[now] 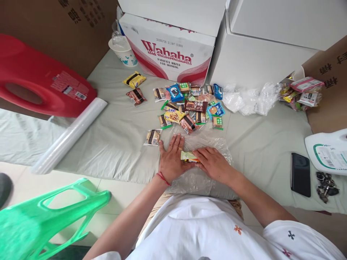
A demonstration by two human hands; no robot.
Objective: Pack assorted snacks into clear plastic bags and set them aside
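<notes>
My left hand (174, 159) lies flat with its fingers stretched forward on a sheet of transparent plastic film (202, 180). Its thumb side touches a small green-and-orange snack packet (187, 156). From the right, my right hand (214, 164) closes its fingers over the end of this packet, hiding part of it. Just beyond both hands is a loose pile of wrapped snacks, among them a yellow cookie packet (174, 115), a brown cocoa packet (195, 105) and a blue packet (175, 92). One wrapped biscuit (153, 137) lies alone to the left of my left fingertips.
A roll of plastic film (70, 135) and a red jug (43, 79) are at left. Behind stand a Wahaha box (169, 50) and a paper cup (124, 52). Rightward are bundled plastic bags (249, 99), bagged snacks (303, 92), a phone (300, 174), keys (326, 186) and a white bottle (329, 151).
</notes>
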